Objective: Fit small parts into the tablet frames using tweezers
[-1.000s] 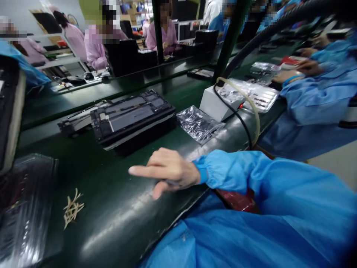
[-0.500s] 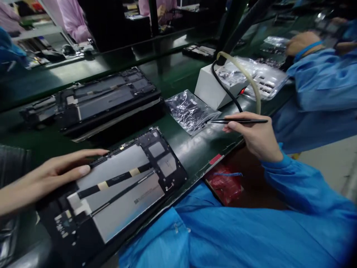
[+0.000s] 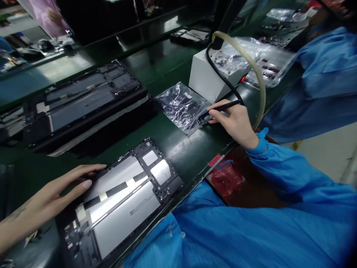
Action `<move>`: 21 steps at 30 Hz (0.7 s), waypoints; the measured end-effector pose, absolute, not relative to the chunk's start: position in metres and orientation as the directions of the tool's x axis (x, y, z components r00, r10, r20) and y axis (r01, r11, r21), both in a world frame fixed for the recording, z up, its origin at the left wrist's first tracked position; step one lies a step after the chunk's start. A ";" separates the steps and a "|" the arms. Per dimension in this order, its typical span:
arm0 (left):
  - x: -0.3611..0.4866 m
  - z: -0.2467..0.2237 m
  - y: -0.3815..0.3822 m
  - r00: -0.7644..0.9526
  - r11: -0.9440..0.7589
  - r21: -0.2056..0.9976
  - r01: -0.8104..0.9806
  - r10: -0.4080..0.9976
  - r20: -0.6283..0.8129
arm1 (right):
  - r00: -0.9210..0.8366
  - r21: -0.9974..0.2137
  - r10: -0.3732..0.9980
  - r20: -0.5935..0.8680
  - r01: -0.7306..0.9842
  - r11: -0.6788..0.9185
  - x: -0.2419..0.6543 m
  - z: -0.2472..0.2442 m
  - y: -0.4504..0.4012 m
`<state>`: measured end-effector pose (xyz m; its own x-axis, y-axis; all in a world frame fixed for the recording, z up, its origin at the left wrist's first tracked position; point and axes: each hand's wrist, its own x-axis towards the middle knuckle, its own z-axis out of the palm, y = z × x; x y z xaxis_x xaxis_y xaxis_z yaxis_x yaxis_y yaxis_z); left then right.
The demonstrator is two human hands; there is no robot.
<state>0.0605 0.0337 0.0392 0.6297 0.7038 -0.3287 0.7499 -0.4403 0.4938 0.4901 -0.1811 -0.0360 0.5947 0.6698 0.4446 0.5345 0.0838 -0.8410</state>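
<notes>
An opened tablet-like device (image 3: 125,212) with silver battery panels lies tilted across the front of the green bench. My left hand (image 3: 69,186) rests on its upper left edge, thumb and fingers spread apart. My right hand (image 3: 232,119) is closed around black tweezers (image 3: 223,107), whose tips point down to the left. Those tips are at the near right corner of a clear plastic bag (image 3: 178,106), where small dark parts (image 3: 202,118) show. How the tips meet the parts is too small to tell.
Behind the device sits a stack of similar dark units (image 3: 83,100). A white box (image 3: 208,78) with a red light stands behind the bag, a pale hose (image 3: 258,70) curving beside it. A red plastic bag (image 3: 227,178) lies below the bench edge. A person's blue sleeve (image 3: 331,59) is at right.
My right hand and the tweezers have moved left and closer over the corner of the bag. The view has shifted; my left hand remains at the device's edge.
</notes>
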 end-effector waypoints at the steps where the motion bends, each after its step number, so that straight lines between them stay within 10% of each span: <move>1: 0.061 0.039 0.033 0.623 -0.432 0.493 0.755 0.706 -0.336 | 0.596 -0.842 0.669 0.444 0.534 0.084 0.490 -0.037 -0.181; 21: 0.066 0.050 0.038 0.842 -0.777 0.331 0.535 0.520 -0.141 | 0.591 -0.855 0.688 0.423 0.511 0.086 0.485 -0.032 -0.184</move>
